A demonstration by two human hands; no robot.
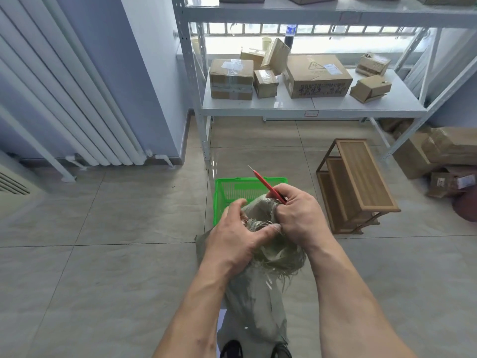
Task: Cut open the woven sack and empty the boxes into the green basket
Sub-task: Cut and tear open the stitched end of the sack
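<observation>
A person's left hand [233,235] and right hand [296,215] grip the frayed woven sack [258,293] top, right fingers also clamped on a red knife [268,186], just near the green basket [224,189].

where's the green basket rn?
Head view, lower centre: the green basket sits on the floor tiles just beyond the woven sack and both hands, left of the wooden stool and in front of the metal shelving.
</observation>
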